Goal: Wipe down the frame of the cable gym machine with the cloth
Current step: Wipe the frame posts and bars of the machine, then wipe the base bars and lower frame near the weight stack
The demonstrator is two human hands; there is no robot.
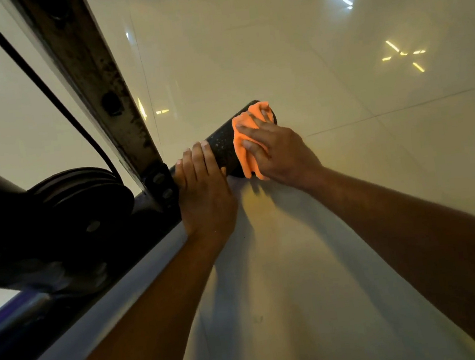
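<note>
Both hands rest on the frame's black end tube [222, 148] — the right hand [277, 151] presses the orange cloth [244, 137] around it near the tip, fingers curled over the fabric; the left hand [204, 190] lies flat, holding nothing, beside the rusty upright [98, 77]. A pulley [83, 198] sits left, above glossy floor tiles [333, 48].

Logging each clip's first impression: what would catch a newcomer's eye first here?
The bright orange cloth, mid-frame, pressed by the right hand over the end of a speckled black foam roller pad. Beside it, the left hand rests flat on the same pad, next to the rust-spotted metal upright and black pulley wheel on the left.
</note>
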